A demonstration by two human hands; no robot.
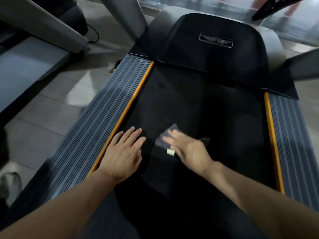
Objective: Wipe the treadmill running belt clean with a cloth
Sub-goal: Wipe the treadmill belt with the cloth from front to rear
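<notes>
The black running belt (198, 104) of the treadmill runs away from me between two orange strips. A small grey cloth (164, 137) with a pale tag lies on the belt near its middle. My right hand (188, 149) lies flat on the cloth with straight fingers, blurred by motion. My left hand (123, 152) rests flat on the belt beside the left orange strip (127, 107), fingers straight, holding nothing. A dark fold of fabric lies on the belt between and below the hands.
Ribbed grey side rails (96, 121) flank the belt, and the black motor cover (212, 45) closes its far end. Grey uprights rise at the left and right. Another machine stands on the tiled floor to the left. A shoe (10, 185) shows at the lower left.
</notes>
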